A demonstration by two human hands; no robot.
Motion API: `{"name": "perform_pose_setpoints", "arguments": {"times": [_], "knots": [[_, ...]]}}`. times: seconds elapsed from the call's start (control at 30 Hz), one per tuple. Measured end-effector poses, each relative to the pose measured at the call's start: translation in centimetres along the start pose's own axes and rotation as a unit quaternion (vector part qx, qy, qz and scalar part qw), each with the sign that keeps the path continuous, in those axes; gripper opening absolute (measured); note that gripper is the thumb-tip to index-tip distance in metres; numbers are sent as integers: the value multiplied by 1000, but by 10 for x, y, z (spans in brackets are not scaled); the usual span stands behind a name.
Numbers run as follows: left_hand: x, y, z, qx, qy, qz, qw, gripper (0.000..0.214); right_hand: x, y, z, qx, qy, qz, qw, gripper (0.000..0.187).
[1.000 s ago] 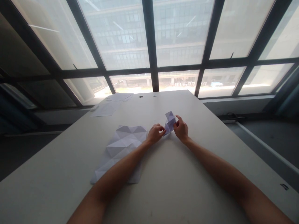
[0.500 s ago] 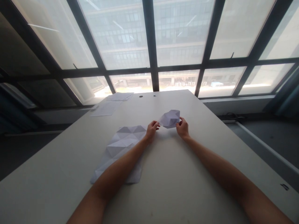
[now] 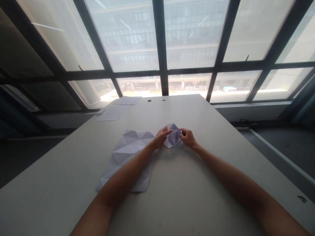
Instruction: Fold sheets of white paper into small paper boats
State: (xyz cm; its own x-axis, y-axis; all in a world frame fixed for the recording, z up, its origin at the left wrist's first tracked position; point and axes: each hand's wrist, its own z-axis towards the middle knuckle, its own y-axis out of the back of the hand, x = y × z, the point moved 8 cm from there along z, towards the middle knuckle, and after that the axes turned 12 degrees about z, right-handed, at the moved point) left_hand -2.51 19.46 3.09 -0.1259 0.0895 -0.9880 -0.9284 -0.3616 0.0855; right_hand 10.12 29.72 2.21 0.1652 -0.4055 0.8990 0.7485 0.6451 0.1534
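Note:
Between my two hands is a small piece of folded paper (image 3: 173, 137), pale and faceted with creases, held just over the white table (image 3: 197, 183). My left hand (image 3: 161, 137) grips its left side, the thumb lying across the front of the paper. On the right edge, my right hand (image 3: 188, 137) pinches the paper between thumb and curled fingers. A larger creased sheet of paper (image 3: 130, 149) lies on the table left of the folded piece, partly covered by my left forearm.
Flat papers (image 3: 109, 113) lie at the table's far left corner, with more sheets (image 3: 126, 100) behind them. Two small dark holes, one of them a round hole (image 3: 149, 101), sit near the far edge. Tall framed windows (image 3: 189, 36) rise beyond the table.
The folded paper has come nearer to me and turned, now looking narrower and more upright. My hands have moved closer together, and the left thumb now lies over the paper's front.

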Motion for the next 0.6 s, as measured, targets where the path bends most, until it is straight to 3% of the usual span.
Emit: {"name": "perform_pose_setpoints", "arguments": {"times": [0.1,0.17,0.27,0.4,0.6], "knots": [[10,7,2,-47,41,20,998,47,2,-6,-2,22,-4,0,1000,35],[12,15,3,-96,37,49,993,46,8,1,-3,-12,17,-34,999,38],[13,20,4,-124,20,80,989,45,32,12,-7,-69,107,-130,983,37],[8,16,2,-117,-10,123,985,46,53,0,-11,-15,168,-238,957,11],[-4,1,-2,-38,-37,126,991,42,49,-2,-12,-31,143,-252,957,12]]}}
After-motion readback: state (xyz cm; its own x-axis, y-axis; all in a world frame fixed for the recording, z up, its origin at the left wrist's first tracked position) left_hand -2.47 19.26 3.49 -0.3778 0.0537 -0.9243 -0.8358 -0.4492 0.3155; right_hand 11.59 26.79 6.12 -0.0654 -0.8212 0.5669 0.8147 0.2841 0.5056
